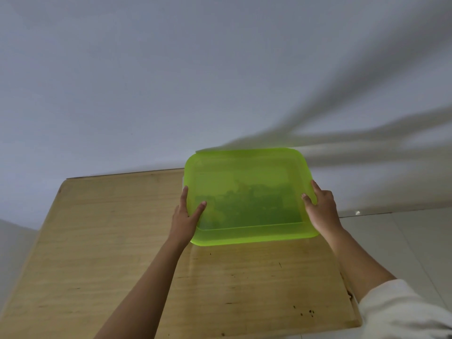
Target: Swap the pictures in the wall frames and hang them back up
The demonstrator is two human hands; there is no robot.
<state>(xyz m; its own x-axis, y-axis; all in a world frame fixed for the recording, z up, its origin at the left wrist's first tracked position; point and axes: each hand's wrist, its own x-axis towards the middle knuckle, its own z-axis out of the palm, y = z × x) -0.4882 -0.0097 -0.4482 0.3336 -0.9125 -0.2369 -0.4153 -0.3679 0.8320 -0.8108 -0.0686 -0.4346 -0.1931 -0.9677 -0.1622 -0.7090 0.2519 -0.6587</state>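
Above far right part of wooden table, close to white wall: green plastic lid, translucent, rectangular, rounded corners, raised rim, dark blurred shapes showing through middle. Left hand grips lid's left edge, thumb on top face. Right hand grips right edge, thumb likewise on top. Whether lid rests on anything, cannot tell. White sleeve beside table's near right corner.

Dark shapes beneath the green lid are blurred, unidentifiable — white sleeve cut off bottom-right.
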